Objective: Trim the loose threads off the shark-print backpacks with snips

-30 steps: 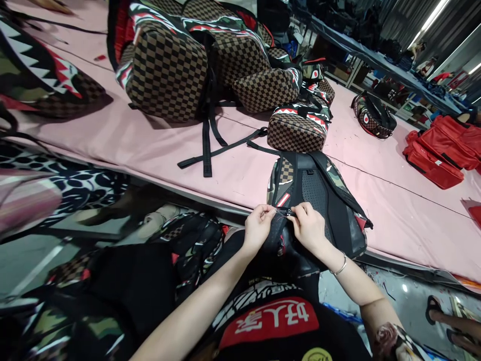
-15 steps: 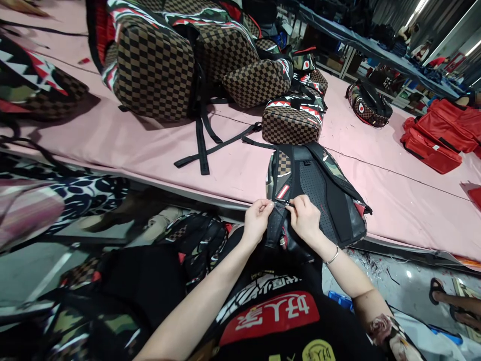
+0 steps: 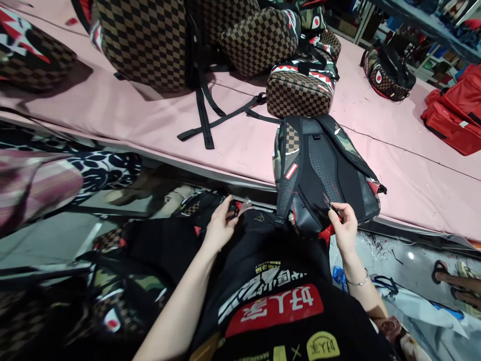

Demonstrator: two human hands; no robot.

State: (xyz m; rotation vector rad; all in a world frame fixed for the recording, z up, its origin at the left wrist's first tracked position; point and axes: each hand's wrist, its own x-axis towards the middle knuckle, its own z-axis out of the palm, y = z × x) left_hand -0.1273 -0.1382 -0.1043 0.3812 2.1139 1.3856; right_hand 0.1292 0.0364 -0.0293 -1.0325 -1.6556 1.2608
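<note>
A small backpack (image 3: 326,165) in black, camouflage and brown check lies on the table's front edge, its padded back and shoulder straps facing up. My right hand (image 3: 343,225) is closed around a pair of thread snips (image 3: 329,203), their points over the back panel near its lower edge. Away to the left of the backpack, my left hand (image 3: 218,225) is held in front of the table edge, thumb and fingers apart. Dark and red material shows behind its fingertips; I see nothing clearly gripped there.
Checked bags (image 3: 145,45) stand along the pink-covered table (image 3: 150,125), with a small checked bag (image 3: 298,93) right behind the backpack. Loose black straps (image 3: 205,120) lie on the cloth. Red bags (image 3: 456,110) sit at right. More bags (image 3: 124,291) are below, left. Patterned clothing (image 3: 101,178) shows at left.
Both hands have come off the backpack's strap, where they were pinching. My left hand moved left and away; my right moved right with the snips now showing. The view has tilted downward.
</note>
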